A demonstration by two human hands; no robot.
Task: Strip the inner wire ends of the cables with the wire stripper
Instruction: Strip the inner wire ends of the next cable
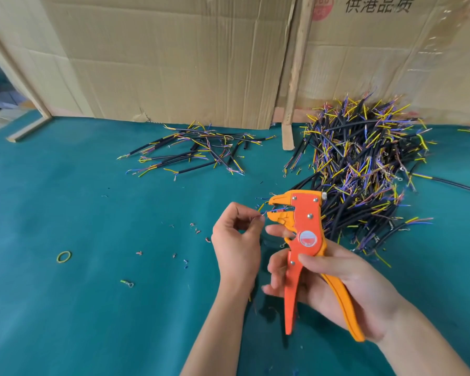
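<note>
Right hand [334,278] gripping wire stripper [307,240], cable hidden.

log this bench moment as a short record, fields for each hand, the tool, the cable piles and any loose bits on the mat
left hand: left hand pinches thin wire ends at the tool's open jaws
right hand: right hand grips the wire stripper by its handles
big pile: cables heaped at right, by the cardboard
small pile: cables spread further left
loose bits: rubber band, ring terminal, insulation scraps on the green mat
</note>
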